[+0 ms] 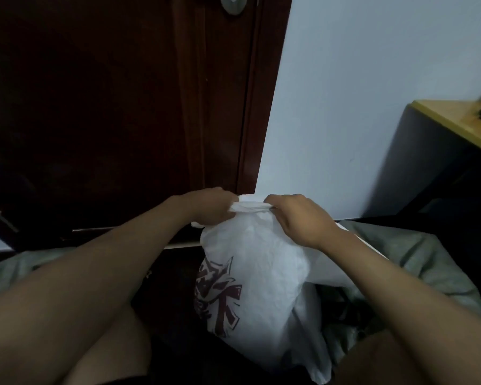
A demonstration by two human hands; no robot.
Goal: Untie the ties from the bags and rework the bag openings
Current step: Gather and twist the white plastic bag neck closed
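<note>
Looks like we're mid-way on the bag mouth here: both hands are up at the top of the white plastic bag [250, 276], working the gathered opening. I can't make out an actual tie or knot, the plastic is just bunched into a twisted roll [252, 208] stretched between the two fists, so it's either being loosened or already getting reshaped. My guess is the next move needs the fingers to dig into that roll and spread the plastic apart, gently, since thin film like this tears or stretches if you yank it.

Left hand [206, 205] is clenched around the left end of the roll, knuckles up, fingers curled into the plastic. Right hand [297, 218] does the same on the other end, pinching it tight. Both are clearly grasping, nothing released.

The bag hangs straight down below the hands, between the person's knees, with a dark red print [218, 298] on the side under the left hand. Beyond the hands: a dark wooden door [109, 107] past the left one, a pale wall [372, 93] past the right, and a desk corner [456, 120] further off right.
</note>
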